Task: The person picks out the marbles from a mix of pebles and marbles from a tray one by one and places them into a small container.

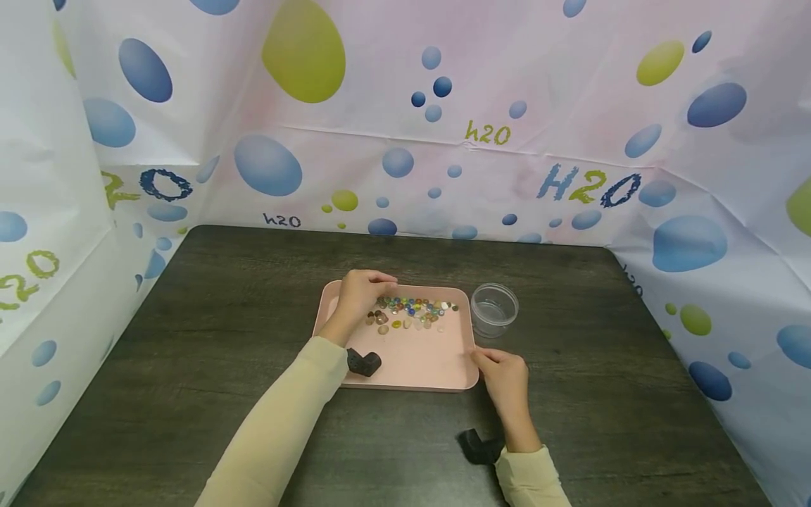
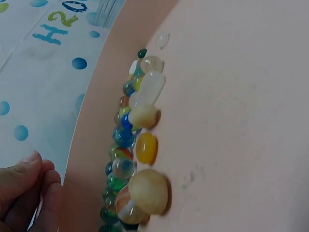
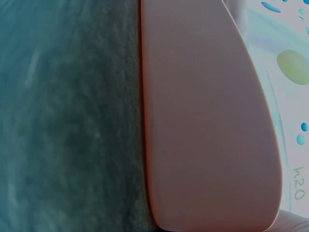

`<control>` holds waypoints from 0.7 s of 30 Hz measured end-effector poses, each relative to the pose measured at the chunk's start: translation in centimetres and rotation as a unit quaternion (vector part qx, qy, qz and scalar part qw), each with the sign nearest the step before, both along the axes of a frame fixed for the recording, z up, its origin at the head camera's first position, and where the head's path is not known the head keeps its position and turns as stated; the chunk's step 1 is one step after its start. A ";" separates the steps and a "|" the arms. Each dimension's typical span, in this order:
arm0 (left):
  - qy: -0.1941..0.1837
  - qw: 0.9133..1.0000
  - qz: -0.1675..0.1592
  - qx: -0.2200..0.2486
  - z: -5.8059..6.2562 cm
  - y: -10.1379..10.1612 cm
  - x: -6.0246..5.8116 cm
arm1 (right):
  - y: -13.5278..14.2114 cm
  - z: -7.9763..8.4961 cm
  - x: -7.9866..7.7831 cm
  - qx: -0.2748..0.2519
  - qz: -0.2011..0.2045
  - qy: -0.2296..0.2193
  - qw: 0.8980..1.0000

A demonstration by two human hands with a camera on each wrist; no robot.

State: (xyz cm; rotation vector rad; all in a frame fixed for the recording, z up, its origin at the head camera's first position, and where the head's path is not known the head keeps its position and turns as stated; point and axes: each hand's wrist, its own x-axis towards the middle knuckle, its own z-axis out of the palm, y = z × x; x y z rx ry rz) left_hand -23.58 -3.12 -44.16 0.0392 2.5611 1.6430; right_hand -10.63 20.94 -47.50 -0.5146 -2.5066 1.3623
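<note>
A pink tray (image 1: 424, 362) lies on the dark table, holding several glass marbles (image 1: 412, 304) along its far side. Several smooth pebbles (image 1: 383, 329), pale and brownish, and a yellow one (image 2: 146, 148) lie in front of them. My left hand (image 1: 361, 296) is over the tray's far left part, its fingertips by the far rim. In the left wrist view, its thumb and fingers are close together just outside the rim; anything between them is hidden. At the tray's right side near the front corner, my right hand (image 1: 505, 377) pinches the rim.
Just right of the tray's far corner stands a clear round container (image 1: 494, 310). The dark wood-grain table (image 1: 602, 394) extends around the tray. A white sheet (image 1: 405, 127) printed with blue and green drops hangs behind the table and at both sides.
</note>
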 end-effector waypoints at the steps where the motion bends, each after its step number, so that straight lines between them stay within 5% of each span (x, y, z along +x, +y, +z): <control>1: 0.000 1.000 0.007 -0.003 0.0 -0.2 0.0 | 0.0 0.0 0.0 0.000 0.000 -0.001 1.000; 12: -0.030 0.996 0.054 -0.070 -0.4 -1.9 0.5 | 0.1 0.2 0.1 0.001 0.000 -0.001 1.000; 21: -0.035 0.994 0.069 -0.075 -0.7 -2.2 0.4 | 0.2 0.0 0.0 -0.002 0.005 -0.009 1.000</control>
